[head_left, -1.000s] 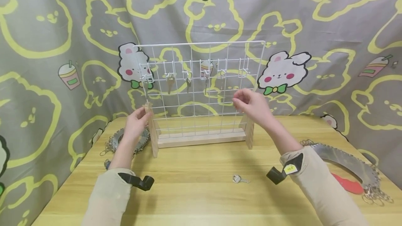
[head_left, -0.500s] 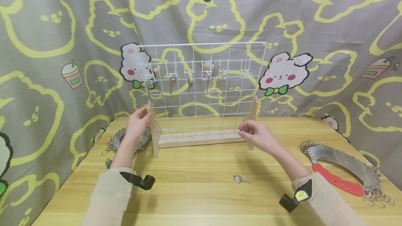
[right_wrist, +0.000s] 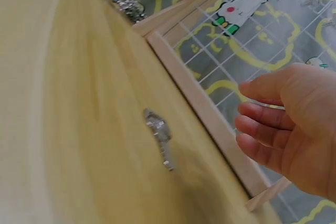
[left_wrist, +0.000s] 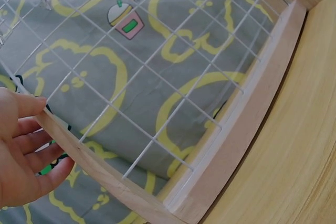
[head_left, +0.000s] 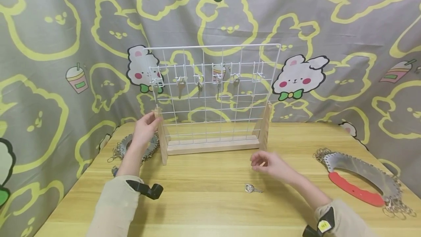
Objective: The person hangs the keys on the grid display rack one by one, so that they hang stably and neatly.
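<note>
A white wire grid rack (head_left: 205, 109) stands upright on a wooden base, with several keys hanging from its hooks. My left hand (head_left: 144, 129) pinches the top of the rack's left wooden upright (left_wrist: 86, 158) between thumb and fingers. A single silver key (head_left: 252, 188) lies flat on the table in front of the rack. Above and behind that key hovers my right hand (head_left: 273, 165), its fingers loosely curled with nothing in them. The right wrist view shows the same key (right_wrist: 159, 136) apart from the fingertips. The rightmost hook (head_left: 258, 74) bears no key.
To the right lies a curved metal key ring holder (head_left: 361, 171) with a red grip (head_left: 355, 189) and loose rings. Another ring-edged metal piece (head_left: 152, 149) sits behind my left wrist. A patterned grey curtain (head_left: 230, 17) hangs behind the wooden table (head_left: 204, 207).
My right hand has come down from beside the rack's right side toward the table, nearer the loose key. My left hand keeps its hold on the wooden upright.
</note>
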`<move>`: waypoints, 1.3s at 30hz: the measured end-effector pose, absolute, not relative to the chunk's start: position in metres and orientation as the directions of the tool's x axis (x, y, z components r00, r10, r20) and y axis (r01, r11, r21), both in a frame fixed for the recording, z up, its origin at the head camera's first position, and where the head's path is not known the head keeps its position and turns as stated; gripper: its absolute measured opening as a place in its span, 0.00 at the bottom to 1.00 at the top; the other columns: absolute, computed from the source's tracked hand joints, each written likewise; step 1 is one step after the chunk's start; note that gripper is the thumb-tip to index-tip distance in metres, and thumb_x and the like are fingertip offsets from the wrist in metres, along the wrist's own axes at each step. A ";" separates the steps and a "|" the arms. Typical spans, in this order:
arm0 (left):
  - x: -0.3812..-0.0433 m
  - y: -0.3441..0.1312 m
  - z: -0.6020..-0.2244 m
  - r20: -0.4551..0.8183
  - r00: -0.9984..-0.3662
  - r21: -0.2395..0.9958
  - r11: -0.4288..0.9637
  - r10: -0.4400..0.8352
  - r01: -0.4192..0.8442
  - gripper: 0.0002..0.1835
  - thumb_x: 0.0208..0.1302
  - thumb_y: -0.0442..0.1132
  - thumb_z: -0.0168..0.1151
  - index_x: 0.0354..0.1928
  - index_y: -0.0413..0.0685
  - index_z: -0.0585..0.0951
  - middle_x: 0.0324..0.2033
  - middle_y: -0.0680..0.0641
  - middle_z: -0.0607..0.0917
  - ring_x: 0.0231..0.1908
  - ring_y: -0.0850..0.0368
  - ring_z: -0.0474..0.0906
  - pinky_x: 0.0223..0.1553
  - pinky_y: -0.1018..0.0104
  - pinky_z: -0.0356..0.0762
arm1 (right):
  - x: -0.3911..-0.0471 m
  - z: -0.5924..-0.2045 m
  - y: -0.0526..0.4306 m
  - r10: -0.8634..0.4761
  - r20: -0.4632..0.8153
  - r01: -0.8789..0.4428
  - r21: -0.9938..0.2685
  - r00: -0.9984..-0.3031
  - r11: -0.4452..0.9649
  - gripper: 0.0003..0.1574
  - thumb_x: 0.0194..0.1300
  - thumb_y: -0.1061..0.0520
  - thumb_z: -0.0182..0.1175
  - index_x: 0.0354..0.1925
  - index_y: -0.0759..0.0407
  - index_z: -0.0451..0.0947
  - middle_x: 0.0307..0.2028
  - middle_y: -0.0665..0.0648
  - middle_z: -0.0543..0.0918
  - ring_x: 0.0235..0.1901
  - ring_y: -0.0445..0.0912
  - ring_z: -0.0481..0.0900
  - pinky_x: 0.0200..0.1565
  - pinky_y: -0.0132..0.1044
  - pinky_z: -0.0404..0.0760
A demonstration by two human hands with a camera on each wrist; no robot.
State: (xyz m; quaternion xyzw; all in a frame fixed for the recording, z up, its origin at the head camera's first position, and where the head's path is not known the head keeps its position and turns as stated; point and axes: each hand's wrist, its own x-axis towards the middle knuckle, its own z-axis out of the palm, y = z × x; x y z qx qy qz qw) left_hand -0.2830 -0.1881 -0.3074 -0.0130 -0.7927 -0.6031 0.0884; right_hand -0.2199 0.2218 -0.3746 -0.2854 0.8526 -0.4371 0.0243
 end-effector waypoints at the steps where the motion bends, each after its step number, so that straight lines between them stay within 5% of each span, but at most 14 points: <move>1: -0.283 -0.188 -0.307 0.155 -0.984 0.954 0.271 -0.086 0.126 0.31 0.70 0.43 0.51 0.69 0.38 0.56 0.66 0.37 0.61 0.64 0.46 0.59 0.62 0.55 0.62 | -0.219 -0.377 0.222 -0.521 0.201 -0.466 -0.764 -0.830 0.447 0.12 0.57 0.65 0.62 0.40 0.69 0.75 0.34 0.58 0.80 0.36 0.43 0.76 0.37 0.33 0.79; 14: -0.284 -0.187 -0.308 0.165 -0.982 0.955 0.265 -0.090 0.136 0.31 0.69 0.42 0.52 0.69 0.37 0.57 0.65 0.37 0.63 0.63 0.46 0.61 0.61 0.55 0.64 | -0.208 -0.406 0.225 -0.635 0.073 -0.400 -0.829 -0.769 0.390 0.10 0.54 0.63 0.64 0.34 0.64 0.74 0.30 0.52 0.78 0.29 0.39 0.74 0.31 0.29 0.78; 33: -0.285 -0.189 -0.309 0.179 -0.980 0.952 0.268 -0.084 0.151 0.30 0.69 0.41 0.51 0.69 0.36 0.56 0.65 0.36 0.63 0.63 0.45 0.61 0.61 0.55 0.64 | -0.207 -0.415 0.222 -0.700 0.130 -0.564 -0.701 -0.702 0.435 0.05 0.58 0.60 0.63 0.28 0.51 0.78 0.30 0.45 0.73 0.29 0.34 0.69 0.30 0.28 0.74; 39: -0.285 -0.189 -0.310 0.174 -0.981 0.953 0.265 -0.082 0.147 0.31 0.69 0.42 0.51 0.69 0.37 0.57 0.65 0.36 0.63 0.63 0.45 0.61 0.62 0.55 0.63 | -0.209 -0.412 0.221 -0.680 0.149 -0.553 -0.715 -0.718 0.427 0.03 0.60 0.61 0.60 0.30 0.57 0.76 0.30 0.46 0.74 0.31 0.36 0.70 0.32 0.29 0.75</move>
